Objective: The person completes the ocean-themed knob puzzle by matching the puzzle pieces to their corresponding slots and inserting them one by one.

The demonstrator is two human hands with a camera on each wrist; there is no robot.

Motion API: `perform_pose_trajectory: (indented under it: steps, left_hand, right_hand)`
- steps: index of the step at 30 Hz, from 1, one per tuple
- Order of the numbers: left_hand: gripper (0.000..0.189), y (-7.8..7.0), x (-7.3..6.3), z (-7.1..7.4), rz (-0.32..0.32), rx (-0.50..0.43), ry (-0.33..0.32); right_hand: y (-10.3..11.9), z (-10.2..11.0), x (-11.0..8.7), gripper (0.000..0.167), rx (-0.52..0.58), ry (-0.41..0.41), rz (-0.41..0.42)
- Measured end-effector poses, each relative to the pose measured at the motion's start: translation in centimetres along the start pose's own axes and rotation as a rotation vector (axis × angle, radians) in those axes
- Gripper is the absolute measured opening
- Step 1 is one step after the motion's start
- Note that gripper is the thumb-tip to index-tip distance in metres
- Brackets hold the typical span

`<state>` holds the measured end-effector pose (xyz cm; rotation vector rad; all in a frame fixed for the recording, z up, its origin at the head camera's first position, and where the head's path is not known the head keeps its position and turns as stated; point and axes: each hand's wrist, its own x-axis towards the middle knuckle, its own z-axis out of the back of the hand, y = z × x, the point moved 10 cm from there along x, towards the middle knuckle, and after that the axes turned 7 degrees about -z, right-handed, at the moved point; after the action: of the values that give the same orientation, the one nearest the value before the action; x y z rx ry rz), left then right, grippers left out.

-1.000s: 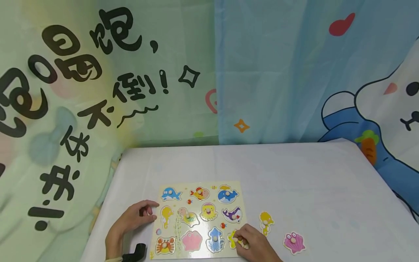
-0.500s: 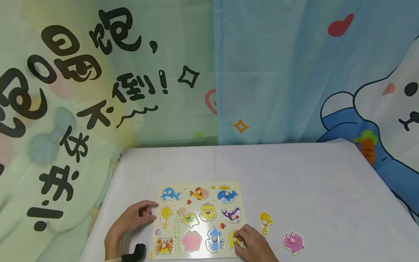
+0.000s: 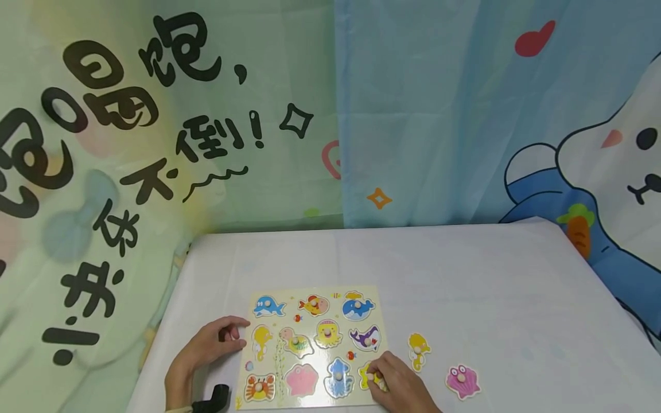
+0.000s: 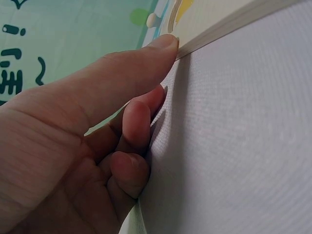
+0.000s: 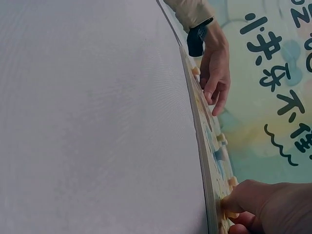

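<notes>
A pale yellow wooden puzzle board (image 3: 320, 358) with sea animals lies near the table's front. My left hand (image 3: 209, 344) is at its left edge; in the left wrist view the thumb (image 4: 141, 66) touches the board's side while other fingers curl beneath it. My right hand (image 3: 403, 384) pinches a yellow puzzle piece (image 3: 364, 377) at the board's lower right corner, partly hidden by the fingers. On the board, a pink shape (image 3: 302, 380) shows no knob. Right of the board lie a yellow seahorse piece (image 3: 419, 351) and a pink shell piece (image 3: 462, 382).
A white cloth covers the table (image 3: 516, 298). Behind it hang a green curtain (image 3: 289, 189) with black lettering and a blue curtain (image 3: 428, 143). A black device (image 3: 213, 398) is strapped at my left wrist.
Little differs. My right hand stays on the yellow puzzle piece, shifted very slightly; the left hand keeps its place at the board's edge. The head view drifts a little.
</notes>
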<state>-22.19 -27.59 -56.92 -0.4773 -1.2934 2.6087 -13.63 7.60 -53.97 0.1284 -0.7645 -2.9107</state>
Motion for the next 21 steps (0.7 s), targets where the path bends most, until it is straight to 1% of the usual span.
perform_pose_trajectory:
  steps: [7, 12, 21]
  left_hand:
    - [0.039, -0.29, -0.11, 0.14, 0.003, 0.009, -0.009]
    - [0.038, -0.59, -0.17, 0.12, -0.013, 0.004, -0.004]
    - [0.038, -0.55, -0.21, 0.04, -0.021, -0.014, 0.003]
  right_hand:
    - [-0.01, -0.17, 0.0, 0.021, -0.022, -0.011, -0.005]
    - [-0.19, -0.32, 0.0, 0.022, -0.041, -0.017, -0.023]
    - [0.02, -0.06, -0.27, 0.024, -0.049, -0.056, -0.007]
